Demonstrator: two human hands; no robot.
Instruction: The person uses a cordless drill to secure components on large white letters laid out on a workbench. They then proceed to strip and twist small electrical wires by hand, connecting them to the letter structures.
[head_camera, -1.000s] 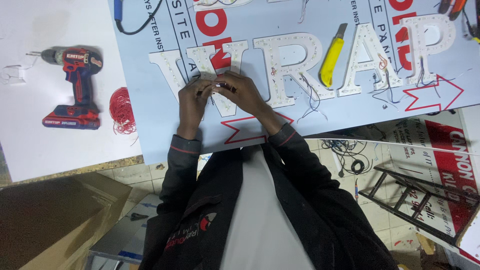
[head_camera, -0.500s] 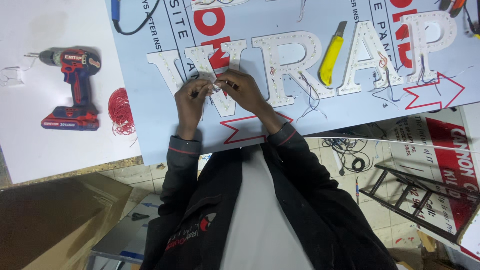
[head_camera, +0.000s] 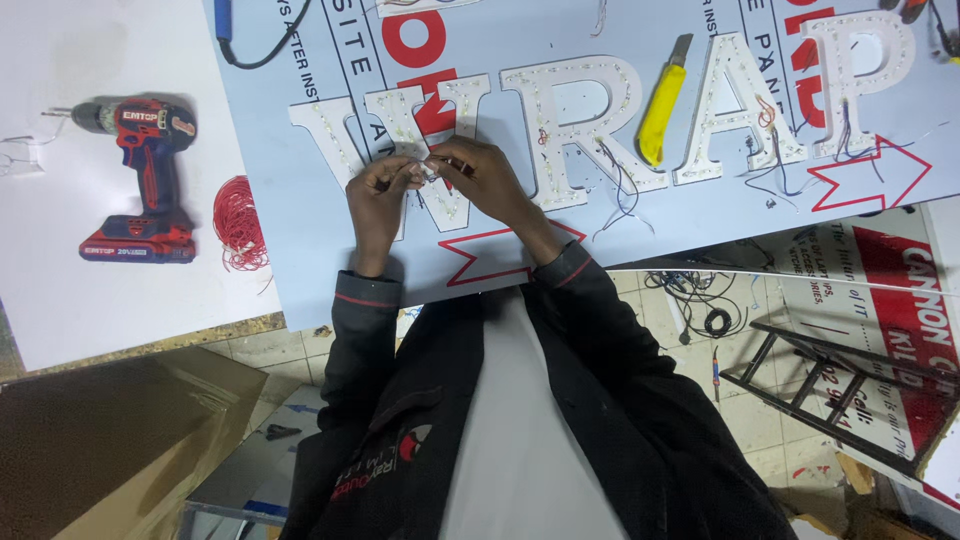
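Compared with half a second earlier, both hands sat at almost the same spot over the first white letter (head_camera: 400, 150); the view merely appeared larger, and the fingers had shifted only slightly. The left hand (head_camera: 375, 195) and right hand (head_camera: 485, 180) met fingertip to fingertip, each grip pinched together on a small pale piece (head_camera: 418, 160) with thin wires, too small to identify, held just above that letter near the left end of the blue sign board (head_camera: 300, 250). The letter itself was a shallow tray dotted with tiny lights, as were the other white letters (head_camera: 580, 130) along the board. A yellow utility knife (head_camera: 662, 105) lay between two letters toward the far edge. On the white surface (head_camera: 60, 290) to the left lay a red cordless drill (head_camera: 140, 180) and a coil of red wire (head_camera: 238, 222) beside the board's left edge.
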